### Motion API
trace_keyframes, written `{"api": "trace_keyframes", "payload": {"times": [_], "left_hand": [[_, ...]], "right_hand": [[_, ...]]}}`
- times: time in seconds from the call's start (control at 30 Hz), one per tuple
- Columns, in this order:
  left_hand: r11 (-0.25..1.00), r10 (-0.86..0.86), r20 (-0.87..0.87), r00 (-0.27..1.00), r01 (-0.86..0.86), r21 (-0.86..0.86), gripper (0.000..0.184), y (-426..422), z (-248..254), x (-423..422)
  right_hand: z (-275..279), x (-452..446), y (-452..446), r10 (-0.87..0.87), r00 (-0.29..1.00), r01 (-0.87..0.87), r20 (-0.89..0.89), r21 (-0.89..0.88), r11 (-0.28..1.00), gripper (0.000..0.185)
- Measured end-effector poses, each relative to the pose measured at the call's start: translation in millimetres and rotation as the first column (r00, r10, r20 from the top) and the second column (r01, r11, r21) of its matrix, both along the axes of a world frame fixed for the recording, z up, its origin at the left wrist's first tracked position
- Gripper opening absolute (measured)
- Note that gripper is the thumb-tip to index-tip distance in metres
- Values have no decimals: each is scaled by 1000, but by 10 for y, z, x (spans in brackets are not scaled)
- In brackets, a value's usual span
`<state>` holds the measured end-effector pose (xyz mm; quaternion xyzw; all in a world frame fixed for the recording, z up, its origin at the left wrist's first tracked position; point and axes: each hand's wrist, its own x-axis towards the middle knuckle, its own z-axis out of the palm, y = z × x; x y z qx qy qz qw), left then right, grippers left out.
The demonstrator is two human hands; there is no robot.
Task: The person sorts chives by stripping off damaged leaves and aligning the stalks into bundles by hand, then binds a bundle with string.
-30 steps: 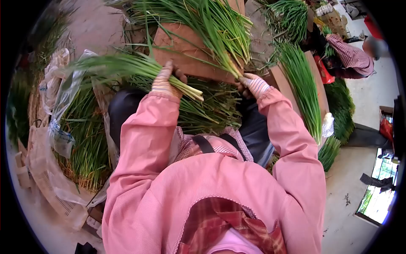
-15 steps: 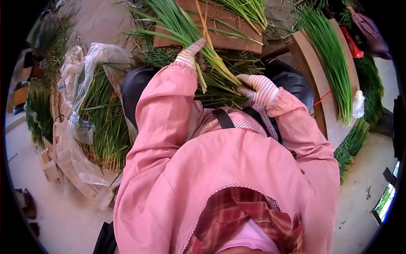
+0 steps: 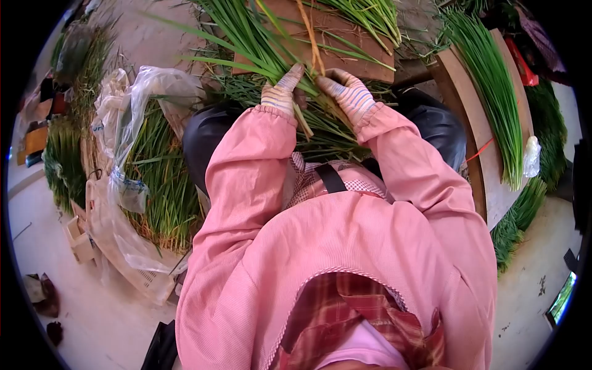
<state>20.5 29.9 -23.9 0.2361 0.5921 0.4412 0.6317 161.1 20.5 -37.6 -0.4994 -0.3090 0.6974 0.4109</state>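
In a striped work glove, my left hand [image 3: 283,92] is closed around a bunch of garlic chives [image 3: 243,40]. The green leaves fan up and left; the pale cut ends point down toward my lap. My right hand [image 3: 349,94], gloved the same way, is closed beside it, thumb and fingers pinching yellowed chive leaves [image 3: 311,37] at the bunch's right side. The fingertips are partly hidden. Beneath both hands, loose chive leaves [image 3: 333,132] lie across my lap.
Ahead is a brown board [image 3: 290,18] with more chives [image 3: 370,21]. A neat chive bundle [image 3: 487,92] lies on a curved bench [image 3: 518,86] at right. At left, a plastic-lined crate [image 3: 132,271] holds chives [image 3: 166,179]. Part of another person [image 3: 539,34] shows at upper right.
My right hand has moved up and left from the stalks' lower right, close to my left hand. It now pinches the yellowed leaves higher up. The left hand keeps its grip.
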Motion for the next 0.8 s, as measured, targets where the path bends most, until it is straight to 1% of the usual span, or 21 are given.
{"api": "trace_keyframes", "payload": {"times": [0.03,0.07,0.1,0.13,0.17,0.23,0.27,0.3,0.37,0.4,0.43,0.5,0.53,0.57,0.63,0.67,0.7,0.73,0.77,0.8], "left_hand": [[997,1,-16,1000,-2,-71,35,17,13,-23],[990,98,16,995,-96,-101,34,-2,27,6],[989,106,20,994,-103,-101,34,8,-2,3],[986,129,56,990,-121,-115,33,28,-53,-5],[982,150,90,984,-138,-129,32,33,-86,-16],[979,187,126,974,-174,-102,30,25,-46,-27],[975,217,162,963,-207,-75,27,28,-28,-28],[975,220,164,962,-211,-74,27,57,-43,-61],[950,304,323,896,-262,-167,23,142,-90,-164],[941,327,298,897,-280,-189,20,163,-27,-171],[942,326,302,896,-281,-186,20,187,9,-191],[904,408,286,867,-341,-257,22,237,43,-261],[886,458,292,840,-403,-231,23,272,18,-304],[861,508,361,782,-466,-203,22,282,2,-343],[837,544,410,732,-510,-200,22,305,45,-440],[806,587,386,711,-556,-203,23,305,71,-447],[802,592,390,705,-562,-202,23,303,74,-449],[807,590,327,738,-552,-211,23,305,71,-450],[813,581,262,770,-539,-221,24,312,56,-446],[856,515,235,824,-480,-192,25,316,-31,-457]], "right_hand": [[-19,-19,0,-80,996,82,-25,69,994,23],[-40,-18,20,-117,992,120,-54,69,990,21],[-49,-4,42,-154,985,160,-83,67,985,20],[-57,2,59,-135,985,142,-112,63,988,19],[-71,-18,72,-128,986,135,-109,63,989,19],[-10,-88,90,-220,968,235,-119,121,965,18],[46,-72,79,-245,969,246,-21,137,960,16],[108,-26,81,-232,963,245,-139,81,966,13],[179,-3,103,-314,885,365,-344,94,926,11],[317,7,77,-333,916,349,-223,36,936,14],[399,44,22,-331,917,348,-222,41,937,14],[496,204,-88,-95,991,94,-93,-17,995,17],[473,302,-127,-49,993,48,-104,-9,999,17],[517,446,-200,62,997,-62,-42,0,998,16],[562,677,-360,143,989,-142,44,-24,990,17],[553,793,-431,237,934,-232,269,-52,971,19],[501,926,-480,318,820,-310,475,-98,946,22],[423,1050,-500,477,544,-517,690,-172,838,31],[413,1203,-568,501,281,-631,819,-235,739,40],[507,1172,-535,459,186,-666,869,-231,709,42]]}}
